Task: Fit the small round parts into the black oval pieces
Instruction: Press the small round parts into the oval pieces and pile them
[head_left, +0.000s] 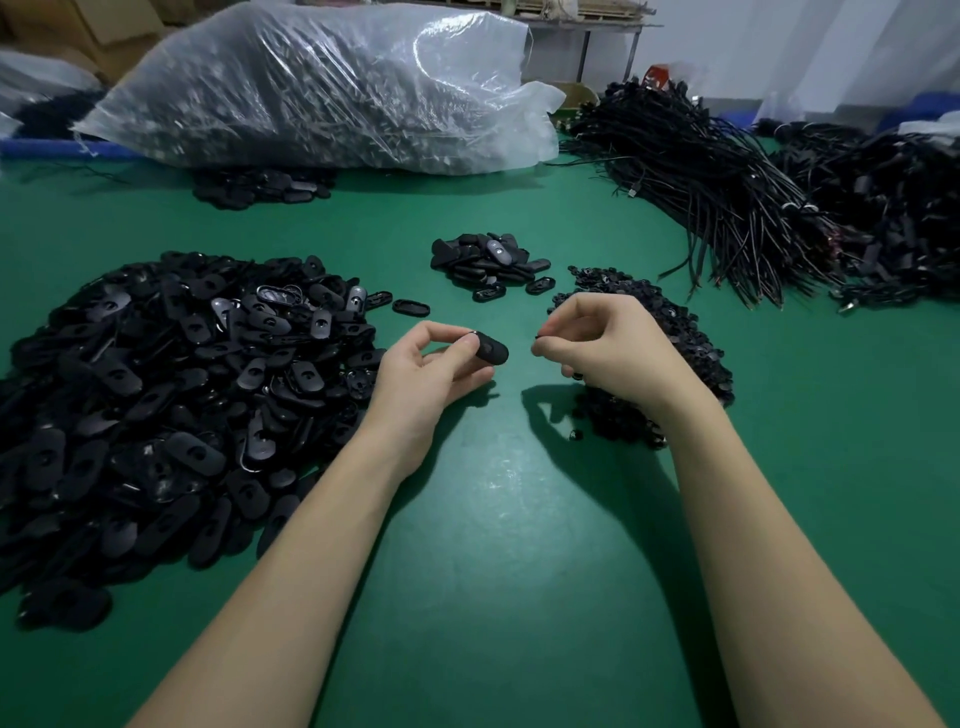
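Note:
My left hand (431, 374) pinches a black oval piece (492, 349) between thumb and fingers, just above the green table (493, 519). My right hand (602, 348) is a short way to its right, fingers curled, pinching a small round part (536, 339) at the fingertips. Another small dark part shows under its lower fingers. A large heap of black oval pieces (171, 395) lies to the left. A pile of small round parts (670, 332) lies under and behind my right hand. A smaller pile of oval pieces (491, 262) sits beyond both hands.
A big clear plastic bag (322, 88) of dark parts lies at the back. Bundles of black cables (727, 197) fill the right rear of the table. A few loose oval pieces (411, 306) lie between the heaps. One stray round part (576, 434) sits near my right wrist.

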